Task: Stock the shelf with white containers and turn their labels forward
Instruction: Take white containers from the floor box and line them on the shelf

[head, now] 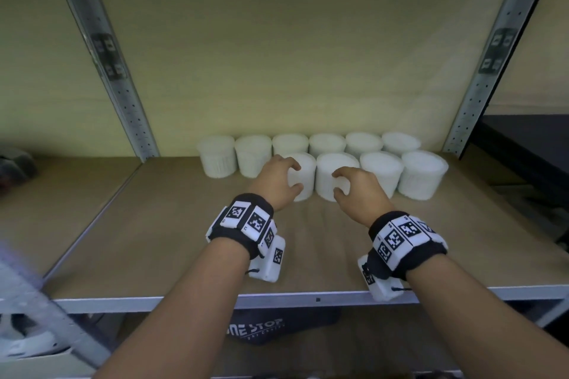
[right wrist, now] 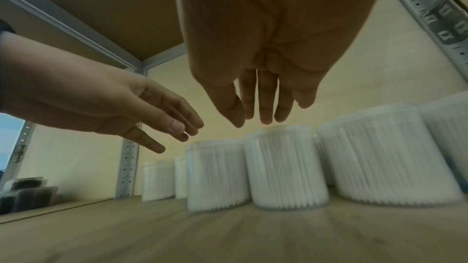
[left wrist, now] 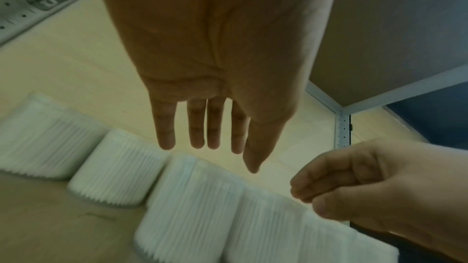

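White ribbed containers stand in two rows at the back of the wooden shelf [head: 172, 224]: several in the back row [head: 326, 143] and several in front. My left hand [head: 291, 178] hovers at the front-left container [head: 306, 168], its fingers relaxed and apart from it in the left wrist view [left wrist: 210, 143]. My right hand [head: 340, 183] hovers at the second front container [head: 328, 169]; the right wrist view shows its fingers [right wrist: 266, 115] straight, just above the tubs [right wrist: 286, 167]. Neither hand holds anything. No label shows on any container.
Perforated metal uprights [head: 101, 52] [head: 498, 52] frame the bay. The shelf board is bare in front of the rows and to their left. Dark packs [right wrist: 27, 193] sit on the neighbouring left shelf. A dark printed bag [head: 261, 329] lies below the shelf edge.
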`<state>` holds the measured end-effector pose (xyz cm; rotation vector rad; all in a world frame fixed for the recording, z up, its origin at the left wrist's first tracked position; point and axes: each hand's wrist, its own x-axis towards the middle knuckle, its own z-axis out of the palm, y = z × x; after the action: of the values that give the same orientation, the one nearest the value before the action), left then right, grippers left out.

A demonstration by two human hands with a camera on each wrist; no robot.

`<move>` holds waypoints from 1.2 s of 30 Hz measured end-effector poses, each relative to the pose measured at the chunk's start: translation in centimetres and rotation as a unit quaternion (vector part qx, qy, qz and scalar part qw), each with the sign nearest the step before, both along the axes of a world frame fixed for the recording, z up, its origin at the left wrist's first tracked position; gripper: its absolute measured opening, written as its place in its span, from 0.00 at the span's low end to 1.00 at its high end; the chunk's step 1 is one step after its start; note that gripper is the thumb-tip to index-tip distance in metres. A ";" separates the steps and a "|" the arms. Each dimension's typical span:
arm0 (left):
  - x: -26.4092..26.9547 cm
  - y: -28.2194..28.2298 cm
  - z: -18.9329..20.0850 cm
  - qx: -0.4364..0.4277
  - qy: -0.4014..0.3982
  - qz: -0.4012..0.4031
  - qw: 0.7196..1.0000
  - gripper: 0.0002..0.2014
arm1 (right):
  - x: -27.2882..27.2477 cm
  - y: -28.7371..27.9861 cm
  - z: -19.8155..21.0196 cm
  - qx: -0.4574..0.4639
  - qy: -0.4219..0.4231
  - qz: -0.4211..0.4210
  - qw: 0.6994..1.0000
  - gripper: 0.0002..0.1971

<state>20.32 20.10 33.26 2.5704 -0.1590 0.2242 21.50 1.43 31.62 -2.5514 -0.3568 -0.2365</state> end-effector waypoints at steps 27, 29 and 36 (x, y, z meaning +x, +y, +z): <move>-20.7 -2.8 -14.1 0.059 0.228 -0.028 0.971 0.17 | -19.7 -3.2 -13.7 -0.029 0.209 0.041 0.977 0.11; -20.8 -2.6 -16.8 0.056 0.265 -0.021 0.962 0.17 | -19.7 -3.2 -16.8 -0.053 0.258 0.045 0.964 0.13; -20.5 -2.7 -26.4 0.102 0.359 -0.011 0.928 0.18 | -19.4 -2.9 -27.0 -0.132 0.365 0.065 0.919 0.20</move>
<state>-0.14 17.36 6.88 2.6683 0.0704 -0.7764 2.06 -1.45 4.63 -2.6319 -0.2686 0.8484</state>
